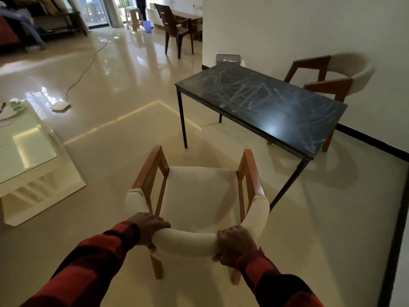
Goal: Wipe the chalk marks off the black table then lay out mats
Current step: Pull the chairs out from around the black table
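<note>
The black table (276,107) stands ahead on the right beside the white wall, its top covered in criss-cross white chalk marks. In front of me is a wooden chair (199,191) with a cream seat and a padded, curved cream backrest, a short way off the table's near corner. My left hand (150,229) grips the left part of the backrest. My right hand (234,244) grips its right part. Both sleeves are red and black check. No mats or cloth are in view.
A second matching chair (332,80) stands behind the table against the wall. A white glass-topped coffee table (28,156) is at the left. A cable and a white device (60,106) lie on the shiny floor. A brown chair (174,27) stands farther back.
</note>
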